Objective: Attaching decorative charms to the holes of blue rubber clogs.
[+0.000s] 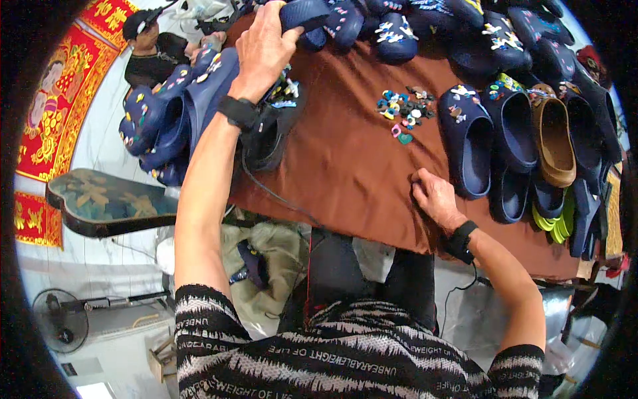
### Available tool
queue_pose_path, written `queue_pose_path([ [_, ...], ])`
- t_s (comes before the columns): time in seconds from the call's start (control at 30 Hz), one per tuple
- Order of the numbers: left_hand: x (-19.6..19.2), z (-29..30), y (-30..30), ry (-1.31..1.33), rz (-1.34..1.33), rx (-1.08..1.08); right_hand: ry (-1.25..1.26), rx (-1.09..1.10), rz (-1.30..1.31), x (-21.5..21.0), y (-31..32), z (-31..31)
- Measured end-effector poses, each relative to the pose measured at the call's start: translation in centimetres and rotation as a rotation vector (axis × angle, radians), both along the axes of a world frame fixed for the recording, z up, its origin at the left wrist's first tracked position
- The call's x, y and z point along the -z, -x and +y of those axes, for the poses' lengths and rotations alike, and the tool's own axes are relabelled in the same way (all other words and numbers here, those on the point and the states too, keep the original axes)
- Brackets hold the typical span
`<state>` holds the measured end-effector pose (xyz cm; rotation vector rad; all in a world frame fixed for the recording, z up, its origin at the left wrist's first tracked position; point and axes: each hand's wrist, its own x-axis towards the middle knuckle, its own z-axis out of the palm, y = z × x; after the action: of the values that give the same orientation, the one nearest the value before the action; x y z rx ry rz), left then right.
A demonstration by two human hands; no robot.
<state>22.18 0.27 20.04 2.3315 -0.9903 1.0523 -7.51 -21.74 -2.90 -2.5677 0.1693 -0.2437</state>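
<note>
At the far edge of the table, my left hand (262,46) is closed round a navy clog (306,13), its fingers partly hidden by the shoe. My right hand (435,198) rests on the brown cloth (345,153) near the front edge, fingers curled in, with nothing visible in them. Beyond it lies a loose pile of small colourful shoe charms (407,110). To its right stands a navy clog (467,143) with charms on its toe. A dark clog (266,136) sits below my left wrist.
Many navy clogs (397,36) with charms line the far edge. More clogs (156,126) are stacked at the left, and a brown clog (553,136) stands among the right-hand rows. A cable (279,195) crosses the cloth. A person (153,50) is at the far left; a fan (61,319) stands lower left.
</note>
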Motion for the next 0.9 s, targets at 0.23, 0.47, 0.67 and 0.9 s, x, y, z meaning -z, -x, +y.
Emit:
queue_pose_path([
  [0.23, 4.3, 6.6, 14.3, 0.082, 0.062, 0.296, 0.013, -0.050, -0.025, 0.7, 0.4, 0.2],
  [0.47, 10.9, 13.8, 24.0, 0.036, 0.092, 0.428, 0.043, -0.060, -0.068, 1.2, 0.7, -0.1],
  [0.67, 16.8, 16.2, 27.6, -0.050, 0.182, 0.463, 0.080, -0.050, -0.050, 0.3, 1.5, 0.8],
  [0.9, 22.3, 16.1, 29.5, -0.123, 0.284, 0.609, -0.061, -0.043, -0.026, 0.0, 3.0, 2.0],
])
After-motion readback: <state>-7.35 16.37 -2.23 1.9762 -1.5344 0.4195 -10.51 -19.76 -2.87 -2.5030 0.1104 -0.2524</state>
